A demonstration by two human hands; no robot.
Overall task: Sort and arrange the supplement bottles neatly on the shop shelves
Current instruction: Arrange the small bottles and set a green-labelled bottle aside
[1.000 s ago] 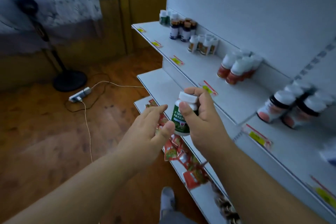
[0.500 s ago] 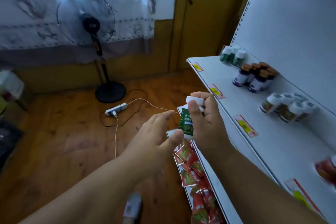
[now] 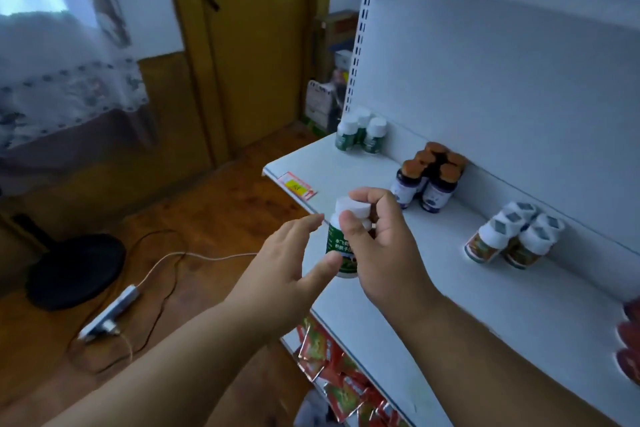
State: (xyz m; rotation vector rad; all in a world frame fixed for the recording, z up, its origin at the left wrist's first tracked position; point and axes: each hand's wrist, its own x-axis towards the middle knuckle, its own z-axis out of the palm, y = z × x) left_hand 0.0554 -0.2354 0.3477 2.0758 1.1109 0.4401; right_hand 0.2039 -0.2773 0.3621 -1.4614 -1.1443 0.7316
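Holding the green bottle (image 3: 341, 246) tight, the right hand (image 3: 384, 246) should have stood it beside the green bottles (image 3: 362, 130) at the shelf (image 3: 433, 274) end; the left hand (image 3: 287, 267) was open.

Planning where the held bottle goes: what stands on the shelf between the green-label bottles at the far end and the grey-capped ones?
In the head view, a cluster of brown-capped bottles stands between the green-label bottles and the grey-capped bottles.

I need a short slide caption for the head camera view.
Right hand grips a green-labelled bottle before the white shelf; open left hand beside it.
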